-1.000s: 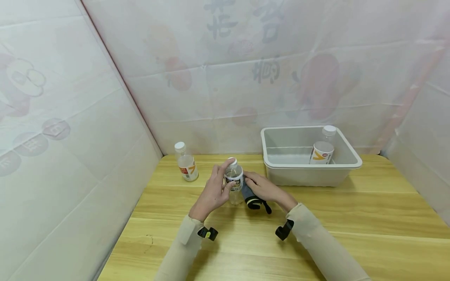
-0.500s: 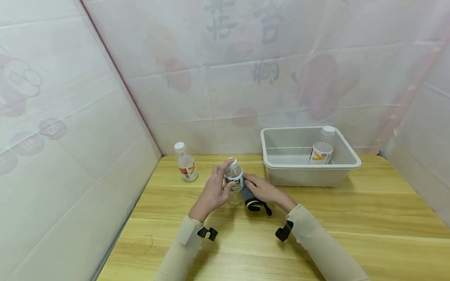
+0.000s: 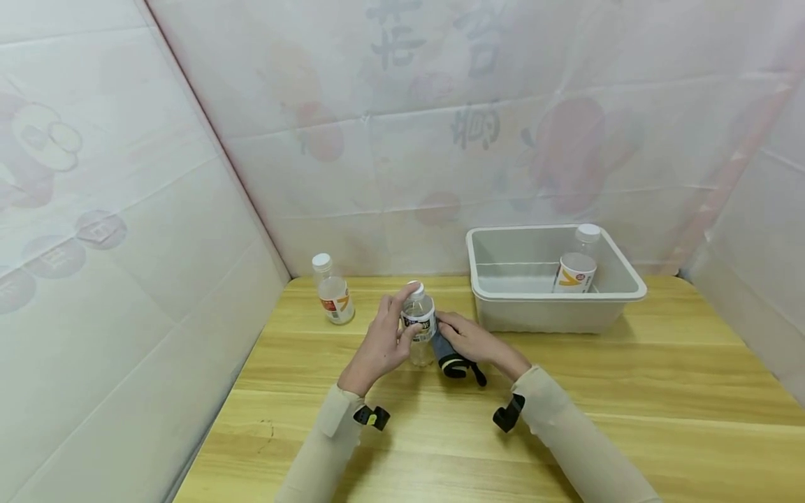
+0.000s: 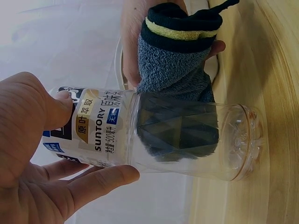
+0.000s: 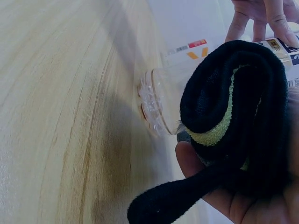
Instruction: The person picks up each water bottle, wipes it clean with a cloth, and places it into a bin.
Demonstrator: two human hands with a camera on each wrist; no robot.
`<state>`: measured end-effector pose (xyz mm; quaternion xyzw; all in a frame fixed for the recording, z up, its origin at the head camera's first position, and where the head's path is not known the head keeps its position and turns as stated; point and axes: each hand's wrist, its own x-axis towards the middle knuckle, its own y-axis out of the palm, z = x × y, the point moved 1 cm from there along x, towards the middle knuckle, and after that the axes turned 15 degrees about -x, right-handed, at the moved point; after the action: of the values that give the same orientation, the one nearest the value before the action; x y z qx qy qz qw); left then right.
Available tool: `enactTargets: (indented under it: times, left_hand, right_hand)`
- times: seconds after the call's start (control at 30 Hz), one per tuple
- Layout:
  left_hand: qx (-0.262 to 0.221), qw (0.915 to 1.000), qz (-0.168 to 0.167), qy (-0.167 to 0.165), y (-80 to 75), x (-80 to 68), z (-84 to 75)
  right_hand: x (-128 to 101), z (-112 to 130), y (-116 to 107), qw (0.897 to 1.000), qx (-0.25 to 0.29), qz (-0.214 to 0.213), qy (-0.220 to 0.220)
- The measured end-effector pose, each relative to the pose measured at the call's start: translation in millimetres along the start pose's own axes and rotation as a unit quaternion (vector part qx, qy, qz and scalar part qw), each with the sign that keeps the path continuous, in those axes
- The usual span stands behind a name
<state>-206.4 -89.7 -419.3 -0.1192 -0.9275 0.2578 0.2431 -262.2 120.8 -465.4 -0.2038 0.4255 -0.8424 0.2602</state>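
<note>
My left hand (image 3: 377, 346) grips a clear plastic drink bottle (image 3: 420, 349), thumb and fingers around its white label and index finger on the white cap. The bottle is upright; I cannot tell whether its base touches the table. In the left wrist view, the label on the bottle (image 4: 105, 128) reads SUNTORY. My right hand (image 3: 472, 339) holds a rolled grey-blue towel (image 3: 445, 349) against the bottle's right side. Black edging, a yellow stripe and a black loop show on the towel (image 5: 233, 102) in the right wrist view. The towel hides part of the right fingers.
A second capped bottle (image 3: 336, 300) with an orange-and-white label stands at the left of the wooden table (image 3: 440, 447). At the back right sits a pale grey bin (image 3: 541, 314), with a similar bottle (image 3: 575, 269) leaning inside. Printed white sheets (image 3: 402, 175) enclose the table.
The right hand and the towel have shifted very slightly toward the person along the bottle's side. The left hand and the bottle look unmoved.
</note>
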Motion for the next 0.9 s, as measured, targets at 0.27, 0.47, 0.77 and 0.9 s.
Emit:
enactTargets:
  times: [0.27, 0.47, 0.77, 0.9]
  left_hand:
    - [-0.006, 1.0000, -0.005, 0.001, 0.0, 0.4, 0.0]
    - [-0.008, 1.0000, -0.002, 0.004, 0.2, 0.8, -0.5]
    - [-0.005, 1.0000, 0.005, -0.005, 0.6, 1.4, -1.0]
    - [0.000, 1.0000, 0.001, -0.001, 1.0, 1.0, 0.1]
  right_hand:
    - [1.2, -5.1, 4.5, 1.000, -0.016, 0.007, -0.011]
    - [0.7, -8.8, 8.0, 1.000, -0.017, 0.007, -0.023]
    - [-2.4, -7.9, 9.8, 0.999, -0.041, 0.010, -0.002]
    - [-3.4, -7.7, 10.7, 0.998, -0.062, 0.014, 0.001]
